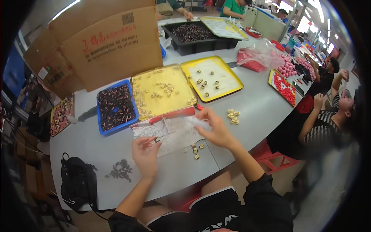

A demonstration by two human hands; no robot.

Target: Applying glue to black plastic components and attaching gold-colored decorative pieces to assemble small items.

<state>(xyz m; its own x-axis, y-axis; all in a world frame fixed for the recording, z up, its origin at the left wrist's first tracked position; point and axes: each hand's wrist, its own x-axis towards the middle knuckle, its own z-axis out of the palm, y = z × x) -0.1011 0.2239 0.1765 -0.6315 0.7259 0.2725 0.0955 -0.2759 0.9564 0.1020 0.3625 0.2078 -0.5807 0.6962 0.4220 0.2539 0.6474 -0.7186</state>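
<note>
My left hand pinches a small dark curved piece between thumb and fingertips, above a whitish, marked work sheet with a red strip along its far edge. In my right hand is a translucent white small bottle, blurred by motion and tilted over the sheet's right side. Several small cream blocks with dark faces lie just right of the sheet. Farther right sits a little heap of plain cream pieces. Loose dark pieces are scattered left of my left forearm.
Beyond the sheet stand a blue tray of dark pieces and two yellow trays with cream pieces. A tall cardboard box blocks the far left. A black bag lies near left. Other people sit around the table.
</note>
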